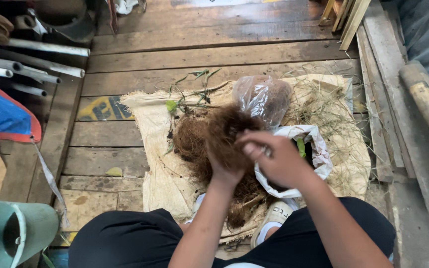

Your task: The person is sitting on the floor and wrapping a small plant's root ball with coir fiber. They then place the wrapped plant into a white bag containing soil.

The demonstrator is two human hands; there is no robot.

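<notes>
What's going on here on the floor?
A person sits on a plank floor over a burlap sack and works a clump of brown fibre with both hands. The left hand holds the clump from below; the right hand pinches at it from the side. More fibre lies piled on the sack. Behind it sit a clear plastic bag, a white bag, some green sprigs and dry grass.

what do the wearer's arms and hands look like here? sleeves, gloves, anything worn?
Both forearms are bare: no sleeve shows on either up to the bottom edge of the picture. The left hand and right hand are ungloved. No watch, band or ring can be made out on either.
</notes>
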